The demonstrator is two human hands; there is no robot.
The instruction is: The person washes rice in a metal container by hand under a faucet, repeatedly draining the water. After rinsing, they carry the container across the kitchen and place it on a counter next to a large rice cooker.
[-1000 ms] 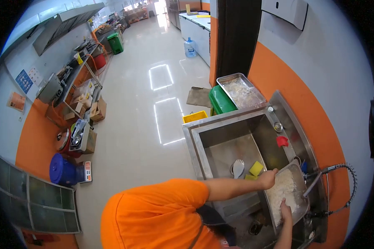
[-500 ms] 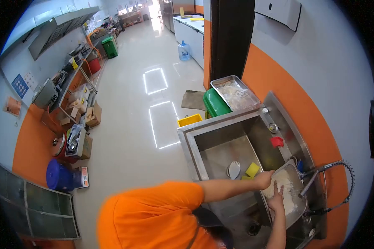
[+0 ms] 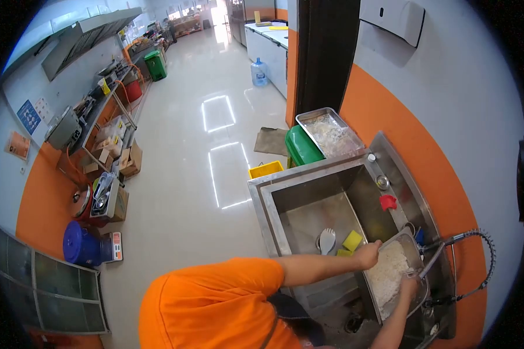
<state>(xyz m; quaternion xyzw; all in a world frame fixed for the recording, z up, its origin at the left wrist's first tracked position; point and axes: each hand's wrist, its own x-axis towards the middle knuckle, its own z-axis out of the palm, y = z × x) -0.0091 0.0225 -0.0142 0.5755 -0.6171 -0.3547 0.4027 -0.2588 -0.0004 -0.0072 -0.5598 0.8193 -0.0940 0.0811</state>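
Note:
A metal pan (image 3: 414,246) full of white grains that look like rice (image 3: 389,272) rests tilted over the right part of the sink. My left hand (image 3: 368,256) is closed on the pan's near left rim. Over the pan's right side, my right hand (image 3: 410,285) has its fingers drawn together at the tip of the faucet spout (image 3: 431,263). Whether they grip the spout or only touch it is hidden. In the left basin, a white scoop-like utensil (image 3: 328,239) and a yellow sponge (image 3: 352,239) lie close to my left forearm.
The steel sink (image 3: 264,200) has a coiled spray hose (image 3: 488,235) on its right. A red object (image 3: 388,202) sits on the back ledge. Beyond the far edge, a messy metal tray (image 3: 332,135) leans on a green bin (image 3: 301,146), near a yellow container (image 3: 266,170).
My right hand has lifted out of the grains and moved right to the spout tip, its spread fingers now closed together. My left hand still holds the pan's rim.

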